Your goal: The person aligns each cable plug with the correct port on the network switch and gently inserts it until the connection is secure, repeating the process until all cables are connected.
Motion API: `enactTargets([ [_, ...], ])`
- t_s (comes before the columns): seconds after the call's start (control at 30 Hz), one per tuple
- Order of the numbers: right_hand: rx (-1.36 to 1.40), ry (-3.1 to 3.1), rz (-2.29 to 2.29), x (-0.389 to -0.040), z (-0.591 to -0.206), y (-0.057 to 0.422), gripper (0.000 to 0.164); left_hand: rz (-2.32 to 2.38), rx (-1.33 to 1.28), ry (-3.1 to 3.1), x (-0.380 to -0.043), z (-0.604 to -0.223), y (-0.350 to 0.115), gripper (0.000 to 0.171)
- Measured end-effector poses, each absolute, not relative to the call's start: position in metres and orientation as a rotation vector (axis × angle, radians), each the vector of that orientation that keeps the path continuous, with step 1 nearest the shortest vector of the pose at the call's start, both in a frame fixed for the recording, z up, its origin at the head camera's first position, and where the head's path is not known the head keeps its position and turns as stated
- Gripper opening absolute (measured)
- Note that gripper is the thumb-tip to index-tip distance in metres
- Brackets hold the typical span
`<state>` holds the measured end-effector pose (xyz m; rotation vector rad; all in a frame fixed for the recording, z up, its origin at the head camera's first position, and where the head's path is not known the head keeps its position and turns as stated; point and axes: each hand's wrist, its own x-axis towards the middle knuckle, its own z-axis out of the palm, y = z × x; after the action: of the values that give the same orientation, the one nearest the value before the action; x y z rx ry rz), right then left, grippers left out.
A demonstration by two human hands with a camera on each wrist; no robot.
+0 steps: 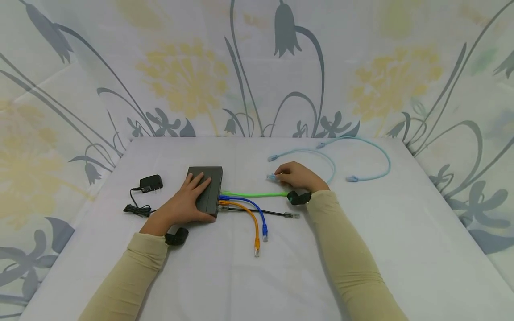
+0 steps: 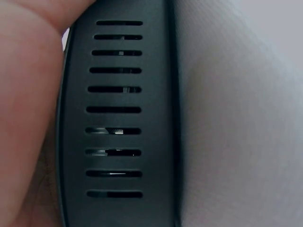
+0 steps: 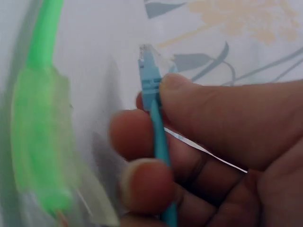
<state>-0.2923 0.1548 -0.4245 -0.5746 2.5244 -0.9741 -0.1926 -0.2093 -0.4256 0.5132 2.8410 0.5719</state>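
My left hand (image 1: pixel 184 203) rests with its fingers spread over a black network switch (image 1: pixel 211 191), the thumb along the near edge. In the left wrist view the switch's slotted side (image 2: pixel 116 118) stands beside the hand. My right hand (image 1: pixel 299 176) pinches a light blue network cable's plug (image 3: pixel 150 78) between thumb and fingers, its clear tip pointing away. In the head view this plug (image 1: pixel 271 177) is to the right of the switch. Green (image 1: pixel 257 195), blue (image 1: pixel 257 208), orange (image 1: pixel 252 214) and black (image 1: pixel 269 211) network cables run from the switch's right side.
A black power adapter (image 1: pixel 151 183) with a bundled cord (image 1: pixel 138 210) lies left of the switch. Another light blue cable (image 1: pixel 385 156) curves at the back right. The held cable's other plug (image 1: pixel 273 158) lies behind my right hand. A patterned cloth (image 1: pixel 257 67) hangs behind the white table.
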Motion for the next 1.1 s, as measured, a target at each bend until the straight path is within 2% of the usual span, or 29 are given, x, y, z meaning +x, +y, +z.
enactTargets([
  [1.1,-0.672,2.434,-1.212,-0.283,-0.424,0.121,0.022,0.580,0.533,2.857,-0.192,-0.425,-0.210,0.119],
])
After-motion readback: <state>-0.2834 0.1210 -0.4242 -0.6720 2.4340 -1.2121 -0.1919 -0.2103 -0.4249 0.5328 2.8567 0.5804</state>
